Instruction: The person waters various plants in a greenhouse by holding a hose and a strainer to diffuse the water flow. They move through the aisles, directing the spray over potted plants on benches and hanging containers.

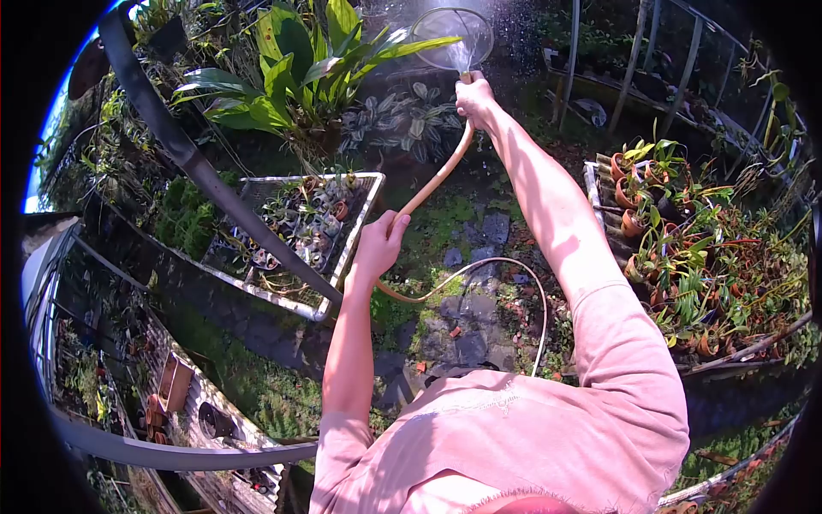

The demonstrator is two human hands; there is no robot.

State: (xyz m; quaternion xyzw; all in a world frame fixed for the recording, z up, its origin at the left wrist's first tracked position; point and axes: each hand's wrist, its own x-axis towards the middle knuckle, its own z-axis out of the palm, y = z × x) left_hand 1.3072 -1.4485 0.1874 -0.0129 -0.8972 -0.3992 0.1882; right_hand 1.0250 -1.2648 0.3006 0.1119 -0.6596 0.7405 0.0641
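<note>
A tan garden hose (441,176) runs between my two hands. My right hand (475,98) is stretched far forward, its fingers wrapped round the hose near the outlet end. Water (461,58) sprays out just beyond that hand, in front of a round hoop-like thing (452,38). Closer to my body on the left, my left hand (380,246) is closed round a lower stretch of the hose. From below it, the rest of the hose loops over the ground to the right and passes behind my shirt.
A white-framed bench (374,193) with small potted plants stands on the left. Broad-leaved plants (295,73) grow ahead. Terracotta pots (632,224) crowd a slatted rack at right. Dark curved poles (214,184) cross the left side. Mossy paving (471,317) lies below.
</note>
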